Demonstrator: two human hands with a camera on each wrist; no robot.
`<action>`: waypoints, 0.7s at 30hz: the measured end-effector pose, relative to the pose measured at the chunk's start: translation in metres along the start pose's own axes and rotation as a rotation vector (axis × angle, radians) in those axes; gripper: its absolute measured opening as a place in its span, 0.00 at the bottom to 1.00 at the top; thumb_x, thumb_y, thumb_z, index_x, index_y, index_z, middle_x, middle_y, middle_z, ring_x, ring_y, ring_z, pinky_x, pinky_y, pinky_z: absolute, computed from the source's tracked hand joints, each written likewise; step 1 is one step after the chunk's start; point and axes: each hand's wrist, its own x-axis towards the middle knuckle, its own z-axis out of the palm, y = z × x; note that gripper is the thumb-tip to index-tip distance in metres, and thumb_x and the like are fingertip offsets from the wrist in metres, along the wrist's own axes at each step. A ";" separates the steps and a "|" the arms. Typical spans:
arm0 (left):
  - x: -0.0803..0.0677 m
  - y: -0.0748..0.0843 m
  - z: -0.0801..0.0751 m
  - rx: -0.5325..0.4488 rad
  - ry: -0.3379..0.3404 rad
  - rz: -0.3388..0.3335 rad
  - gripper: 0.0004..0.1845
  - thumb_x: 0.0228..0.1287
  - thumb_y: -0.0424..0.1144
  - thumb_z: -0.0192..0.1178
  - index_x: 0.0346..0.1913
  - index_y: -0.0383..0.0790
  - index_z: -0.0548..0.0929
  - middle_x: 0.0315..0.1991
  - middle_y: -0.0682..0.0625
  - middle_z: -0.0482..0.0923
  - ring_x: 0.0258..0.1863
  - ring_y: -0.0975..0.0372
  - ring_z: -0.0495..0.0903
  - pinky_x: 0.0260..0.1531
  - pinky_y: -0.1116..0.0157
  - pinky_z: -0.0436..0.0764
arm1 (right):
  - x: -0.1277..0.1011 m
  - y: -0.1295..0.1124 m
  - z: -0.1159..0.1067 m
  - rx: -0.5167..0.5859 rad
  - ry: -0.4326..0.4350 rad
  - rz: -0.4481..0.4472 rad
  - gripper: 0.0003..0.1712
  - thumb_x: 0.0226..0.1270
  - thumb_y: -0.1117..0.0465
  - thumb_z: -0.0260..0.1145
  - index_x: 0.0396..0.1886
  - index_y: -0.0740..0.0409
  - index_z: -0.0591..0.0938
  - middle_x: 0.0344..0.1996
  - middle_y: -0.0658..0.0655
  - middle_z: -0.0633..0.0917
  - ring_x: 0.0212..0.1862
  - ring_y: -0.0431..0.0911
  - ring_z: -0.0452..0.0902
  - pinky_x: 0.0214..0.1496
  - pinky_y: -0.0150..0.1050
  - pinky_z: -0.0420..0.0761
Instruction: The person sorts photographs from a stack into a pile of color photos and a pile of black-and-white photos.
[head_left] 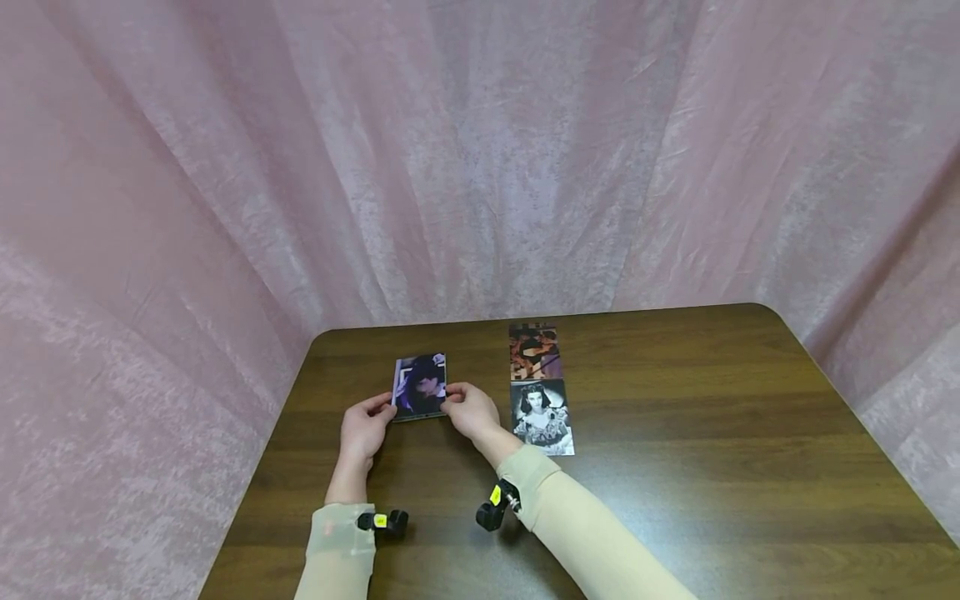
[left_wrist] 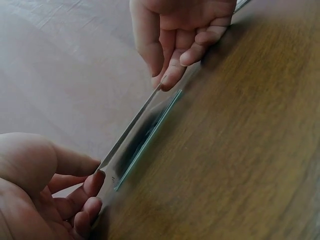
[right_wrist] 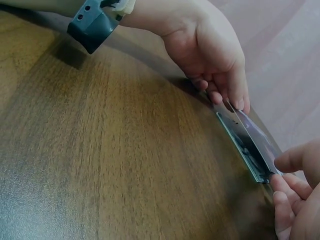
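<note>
Both hands pinch a photo card [head_left: 420, 385] showing a dark-haired figure in purple tones. My left hand [head_left: 364, 432] holds its left edge between thumb and fingers, and my right hand [head_left: 471, 410] pinches the right edge near the lower corner. From the left wrist view, the card [left_wrist: 131, 127] is seen edge-on, tilted, just above a thin stack with a greenish edge [left_wrist: 149, 140] lying on the table. The right wrist view shows the same stack [right_wrist: 240, 144] under the raised card [right_wrist: 258, 138]; how many pieces it has, I cannot tell.
Right of the hands, a black-and-white portrait card [head_left: 542, 417] lies below a reddish-brown picture card [head_left: 535, 352], their edges meeting. The brown wooden table [head_left: 690, 400] extends to the right. Pink curtains [head_left: 495, 167] hang behind it and at the sides.
</note>
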 end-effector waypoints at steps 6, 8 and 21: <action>0.000 0.001 -0.001 -0.003 -0.010 0.005 0.19 0.75 0.31 0.64 0.64 0.29 0.85 0.51 0.37 0.86 0.55 0.50 0.79 0.51 0.62 0.74 | 0.000 0.001 0.001 -0.013 0.001 -0.007 0.19 0.68 0.61 0.72 0.58 0.58 0.88 0.39 0.49 0.90 0.43 0.44 0.83 0.51 0.41 0.79; -0.001 0.001 -0.002 -0.005 -0.017 0.005 0.19 0.75 0.32 0.64 0.64 0.28 0.85 0.52 0.36 0.86 0.56 0.49 0.79 0.53 0.61 0.74 | -0.001 0.001 0.001 -0.011 -0.002 -0.002 0.19 0.69 0.60 0.72 0.58 0.58 0.88 0.40 0.49 0.90 0.43 0.44 0.83 0.51 0.41 0.79; -0.002 0.005 -0.004 -0.048 -0.024 0.009 0.19 0.76 0.33 0.64 0.64 0.30 0.85 0.58 0.34 0.84 0.61 0.49 0.77 0.59 0.57 0.72 | -0.002 0.000 -0.001 0.111 -0.010 -0.003 0.20 0.71 0.62 0.71 0.60 0.63 0.87 0.41 0.55 0.89 0.42 0.46 0.82 0.48 0.42 0.79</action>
